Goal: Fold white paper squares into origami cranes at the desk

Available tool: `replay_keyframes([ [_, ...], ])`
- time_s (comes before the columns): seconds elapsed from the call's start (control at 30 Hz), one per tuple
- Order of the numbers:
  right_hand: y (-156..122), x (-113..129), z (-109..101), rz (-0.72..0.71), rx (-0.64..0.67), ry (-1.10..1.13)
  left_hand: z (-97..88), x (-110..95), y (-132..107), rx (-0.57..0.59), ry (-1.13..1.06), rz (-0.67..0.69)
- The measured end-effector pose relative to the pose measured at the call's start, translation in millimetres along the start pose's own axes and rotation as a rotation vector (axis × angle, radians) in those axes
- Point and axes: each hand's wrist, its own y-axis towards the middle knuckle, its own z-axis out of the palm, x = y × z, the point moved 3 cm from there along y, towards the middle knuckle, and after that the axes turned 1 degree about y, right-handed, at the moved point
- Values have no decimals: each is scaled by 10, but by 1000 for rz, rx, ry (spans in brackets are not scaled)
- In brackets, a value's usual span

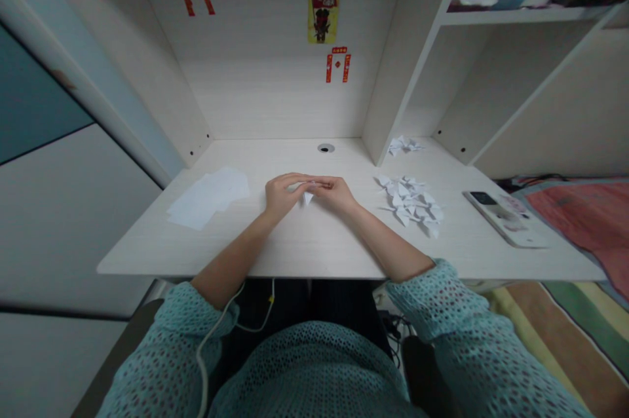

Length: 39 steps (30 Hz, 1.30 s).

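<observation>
My left hand [281,193] and my right hand [336,191] meet at the middle of the pale desk [314,241]. Both pinch a small folded piece of white paper [307,196] between their fingertips, just above the desk top. A white point of the paper hangs down between the two hands. The rest of the paper is hidden by my fingers. Both forearms rest on the desk, with teal knit sleeves pushed up.
A loose stack of white paper sheets [209,197] lies to the left. A heap of several folded white paper figures [411,202] sits to the right, a smaller heap [403,145] behind it. A phone [504,217] lies near the right edge. A cable hole [325,148] is at the back.
</observation>
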Motion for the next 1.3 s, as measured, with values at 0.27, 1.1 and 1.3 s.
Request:
replay_keyframes([
  [0.27, -3, -41, -4, 89, 95, -42, 28, 26, -7, -29, -120, -141],
  [1.1, 13, 221, -168, -277, -212, -415, -30, -13, -2, -28, 148, 135],
  [1.3, 14, 227, -159, -300, -169, -384, -30, -63, -9, -79, 43, 168],
])
